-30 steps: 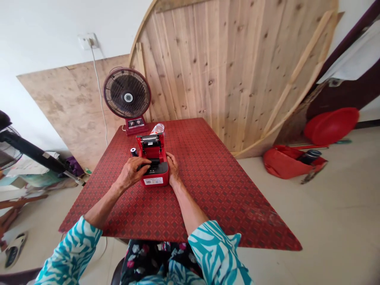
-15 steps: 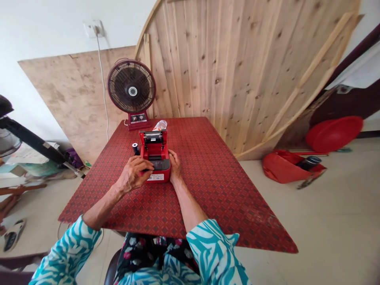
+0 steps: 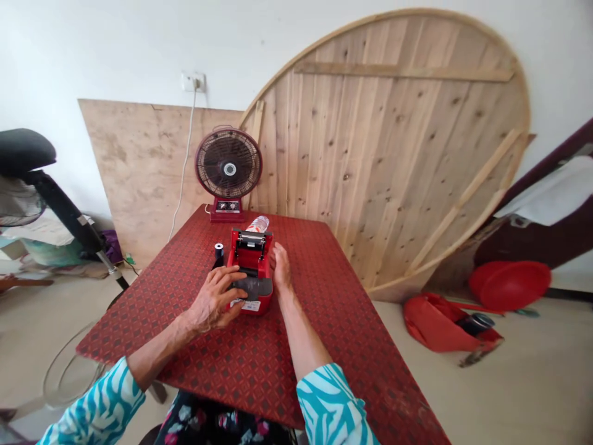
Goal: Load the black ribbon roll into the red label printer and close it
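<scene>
A red label printer [image 3: 264, 303] with a dark front panel sits on the table, its lid [image 3: 250, 238] standing up open. Over the panel's left front lies my left hand [image 3: 215, 300], fingers stretched out and slightly spread, holding nothing visible. My right hand [image 3: 281, 269] is upright along the printer's right side, its fingers extended; whether it touches the side is hard to tell. Just left of the printer stands a small dark roll [image 3: 219, 250] with a white core. A clear plastic bottle [image 3: 259, 224] lies behind the lid, partly hidden by it.
A dark red fan [image 3: 229, 168] stands at the back of the red patterned table [image 3: 315, 309]. A round wooden board [image 3: 370, 154] leans on the wall. On the floor at right are a red bag [image 3: 428, 321] and a red basin [image 3: 509, 284].
The view has tilted up, so the scene sits lower. My left fingers have uncurled and spread over the printer's panel. My right hand has straightened along its side.
</scene>
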A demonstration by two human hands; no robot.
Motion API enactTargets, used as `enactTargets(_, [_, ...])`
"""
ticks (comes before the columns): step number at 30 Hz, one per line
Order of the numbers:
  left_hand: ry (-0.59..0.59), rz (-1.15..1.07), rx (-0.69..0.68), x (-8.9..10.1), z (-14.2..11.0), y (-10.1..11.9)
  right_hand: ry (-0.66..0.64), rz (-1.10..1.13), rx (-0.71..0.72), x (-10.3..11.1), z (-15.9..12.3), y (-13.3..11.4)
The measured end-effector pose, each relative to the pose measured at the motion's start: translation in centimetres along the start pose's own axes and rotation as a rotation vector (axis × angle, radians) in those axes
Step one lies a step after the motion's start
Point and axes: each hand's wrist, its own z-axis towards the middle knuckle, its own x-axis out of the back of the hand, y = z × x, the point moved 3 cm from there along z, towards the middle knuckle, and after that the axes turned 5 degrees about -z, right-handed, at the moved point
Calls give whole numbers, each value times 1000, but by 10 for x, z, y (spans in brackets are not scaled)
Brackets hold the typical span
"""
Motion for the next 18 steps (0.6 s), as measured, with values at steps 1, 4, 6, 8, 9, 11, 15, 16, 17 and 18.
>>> enactTargets(1, [3,2,1,0,0,1,19,-26,-32,-2,9,-5])
enactTargets(4, [19,-2,12,0,-1,2,-30,-66,-88,-9,22,-21])
enactTargets(6, [32,-5,14,1,-2,2,-35,-93,-100,-8,18,-27])
enactTargets(8, [34,-7,16,0,-4,2,-7,-125,-85,-3,6,-29])
enactTargets(9, [33,-10,17,0,-5,2,5,-134,-73,0,-2,-29])
enactTargets(11, [27,-18,25,0,-7,2,27,-120,-73,5,-18,-25])
enactTargets(15, [18,-88,63,0,-10,0,26,19,-149,6,-41,-16])
enactTargets(16, [34,-135,101,1,-10,-3,16,48,-162,5,-44,-15])
enactTargets(17, [75,-198,168,2,-9,-9,9,70,-170,3,-46,-14])
enactTargets(18, [140,-272,269,3,-8,-17,6,86,-175,2,-47,-14])
